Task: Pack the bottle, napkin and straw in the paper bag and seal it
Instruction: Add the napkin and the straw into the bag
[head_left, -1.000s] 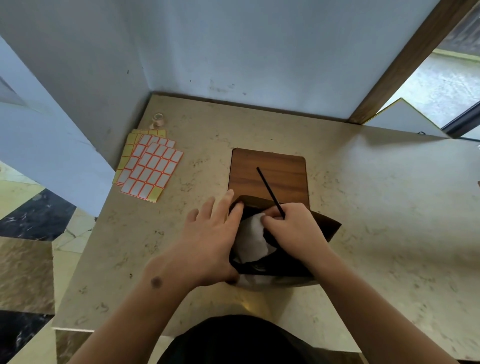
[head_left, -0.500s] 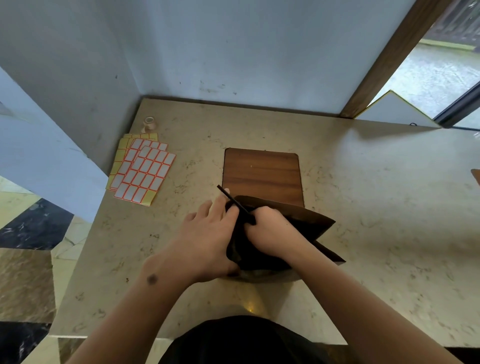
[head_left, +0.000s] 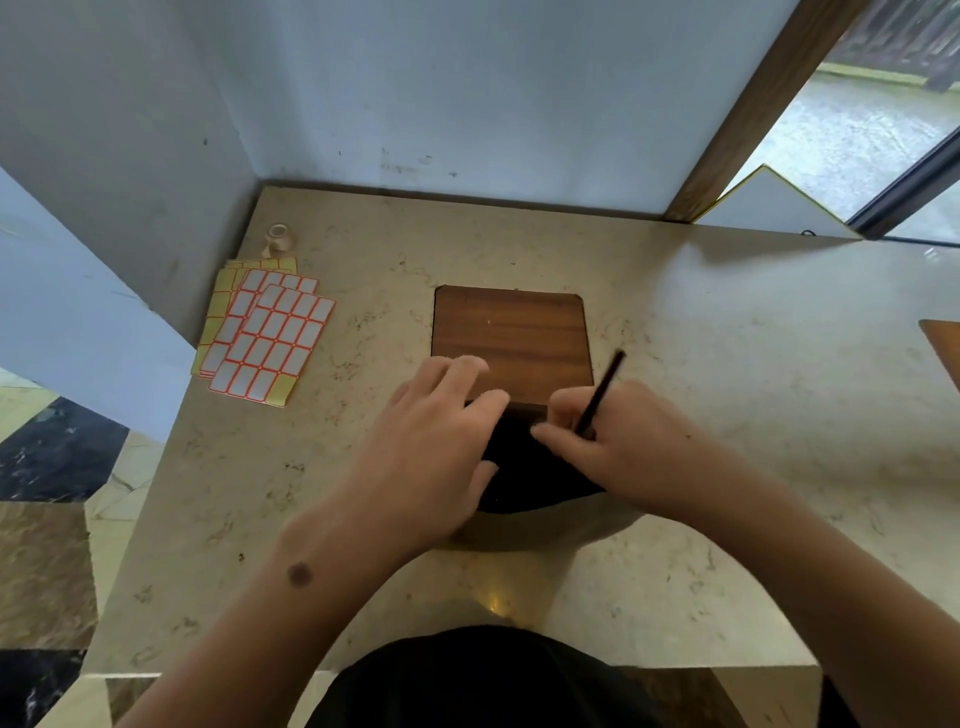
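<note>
Bag (head_left: 524, 457) of dark paper is seen on the table (head_left: 727, 364), near the front edge and right between the two hands. Its top looks pressed down flat, so nothing inside can be seen. The bottle and the napkin cannot be made out. A thin black straw (head_left: 602, 392) is held in the right hand (head_left: 613, 447), pinched between the curled fingers, and its far end is tilted up and away to the right. The left hand (head_left: 431, 447) is laid over the left side of the bag, with its fingers spread a little and its fingertips on the bag's top edge. A brown wooden board (head_left: 511, 332) is lying flat just behind the bag. Sheets of white stickers (head_left: 267, 332) with orange edges are lying further to the left. A small roll of tape (head_left: 278, 236) is placed behind them, close to the wall.
</note>
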